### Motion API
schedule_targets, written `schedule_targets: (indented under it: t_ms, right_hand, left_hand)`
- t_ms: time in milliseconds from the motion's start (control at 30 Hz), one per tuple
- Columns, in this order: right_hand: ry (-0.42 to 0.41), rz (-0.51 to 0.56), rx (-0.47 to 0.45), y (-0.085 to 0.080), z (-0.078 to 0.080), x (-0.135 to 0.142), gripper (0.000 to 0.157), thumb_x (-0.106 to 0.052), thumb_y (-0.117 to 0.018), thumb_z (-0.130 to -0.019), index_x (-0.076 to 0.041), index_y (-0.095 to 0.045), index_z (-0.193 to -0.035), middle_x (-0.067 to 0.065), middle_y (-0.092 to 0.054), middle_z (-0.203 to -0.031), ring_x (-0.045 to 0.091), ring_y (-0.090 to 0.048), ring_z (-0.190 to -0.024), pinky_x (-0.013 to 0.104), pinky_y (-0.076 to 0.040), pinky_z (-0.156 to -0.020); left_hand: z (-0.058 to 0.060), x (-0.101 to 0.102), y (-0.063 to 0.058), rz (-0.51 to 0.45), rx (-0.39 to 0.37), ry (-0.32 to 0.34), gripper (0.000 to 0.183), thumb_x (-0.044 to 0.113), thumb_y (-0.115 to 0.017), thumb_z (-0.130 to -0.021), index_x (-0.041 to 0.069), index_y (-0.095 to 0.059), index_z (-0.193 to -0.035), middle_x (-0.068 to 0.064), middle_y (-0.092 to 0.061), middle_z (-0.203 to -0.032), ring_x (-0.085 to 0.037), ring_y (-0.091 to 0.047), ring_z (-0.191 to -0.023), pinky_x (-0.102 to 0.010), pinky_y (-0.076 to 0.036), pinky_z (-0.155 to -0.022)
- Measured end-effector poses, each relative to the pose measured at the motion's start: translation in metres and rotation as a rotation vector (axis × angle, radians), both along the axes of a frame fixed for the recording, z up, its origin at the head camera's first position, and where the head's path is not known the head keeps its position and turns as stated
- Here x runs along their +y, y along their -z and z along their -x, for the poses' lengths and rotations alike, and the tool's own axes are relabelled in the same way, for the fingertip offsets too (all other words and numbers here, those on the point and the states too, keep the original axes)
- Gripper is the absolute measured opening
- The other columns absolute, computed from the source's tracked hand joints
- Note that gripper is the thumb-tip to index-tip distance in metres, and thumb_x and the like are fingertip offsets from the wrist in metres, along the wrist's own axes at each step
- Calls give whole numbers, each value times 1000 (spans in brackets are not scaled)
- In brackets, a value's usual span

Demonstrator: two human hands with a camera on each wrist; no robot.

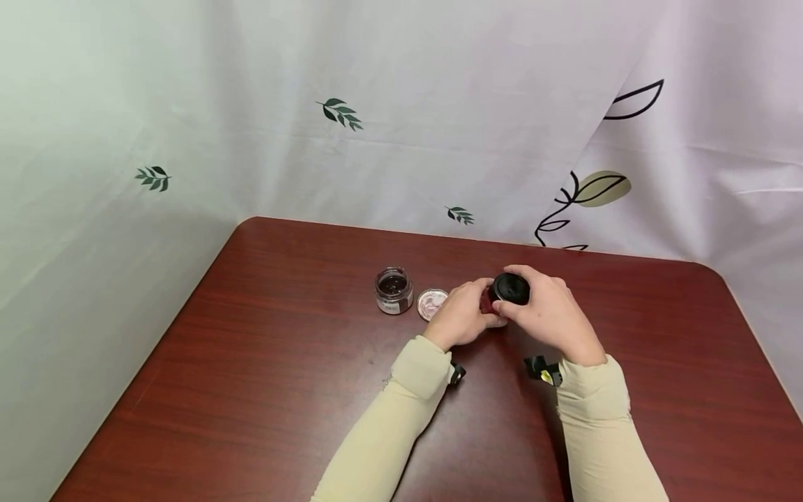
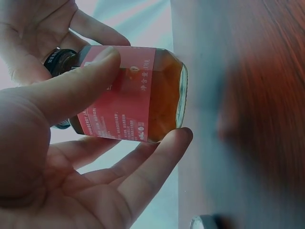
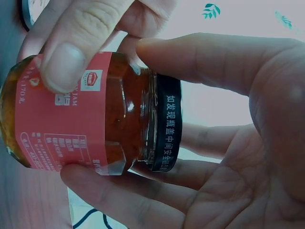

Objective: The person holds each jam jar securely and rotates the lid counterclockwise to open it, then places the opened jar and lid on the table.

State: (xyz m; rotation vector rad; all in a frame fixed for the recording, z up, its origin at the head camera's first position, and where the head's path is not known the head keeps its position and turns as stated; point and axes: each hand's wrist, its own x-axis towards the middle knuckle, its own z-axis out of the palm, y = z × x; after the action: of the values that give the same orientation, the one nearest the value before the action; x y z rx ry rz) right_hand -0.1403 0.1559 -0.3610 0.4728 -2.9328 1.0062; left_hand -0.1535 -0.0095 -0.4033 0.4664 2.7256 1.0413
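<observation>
A jam jar point(image 2: 166, 95) with a pink-red label and reddish-amber contents is held upright above the table between both hands. My left hand point(image 1: 461, 315) grips its glass body; in the left wrist view the thumb lies across the label and the fingers are on the opposite side. The black lid point(image 3: 167, 124) is on the jar's mouth. My right hand point(image 1: 555, 310) holds this lid between thumb and fingers, and one right fingertip touches the label in the right wrist view. Left of the hands, an open glass jar point(image 1: 394, 300) with dark contents stands on the table.
Beside the open jar a loose lid point(image 1: 431, 305) lies with its pale, smeared inside facing up, close to my left hand. The reddish-brown wooden table point(image 1: 282, 335) extends on all sides. Behind it hangs a white cloth point(image 1: 408, 167) with leaf prints.
</observation>
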Motion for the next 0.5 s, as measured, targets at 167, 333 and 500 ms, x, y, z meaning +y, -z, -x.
schedule_targets:
  t_ms: [167, 333, 500]
  right_hand:
    - [4, 21, -1, 0, 0, -1, 50, -18, -75, -86, 0, -60, -130, 22, -70, -110, 35, -66, -91, 48, -53, -78]
    - [10, 33, 2, 0, -1, -2, 49, -18, -75, -86, 0, -60, -130, 21, -70, -110, 36, -65, -92, 47, -52, -79]
    - [23, 37, -1, 1, -1, -3, 49, -19, -75, -86, -2, -61, -130, 20, -70, -111, 41, -61, -96, 48, -50, -80]
  left_hand:
    - [0, -2, -1, -12, 30, -2, 66, 31, -80, -87, 8, -54, -142, -6, -64, -120, -18, -58, -108, -30, -46, -96]
    - [-1, -5, -2, -32, 52, 3, 63, 30, -80, -87, 8, -55, -140, -5, -64, -116, -16, -57, -102, -29, -47, -92]
    - [-3, -6, -3, -44, 70, -6, 61, 29, -81, -86, 9, -56, -139, -4, -64, -116, -15, -57, -99, -27, -47, -90]
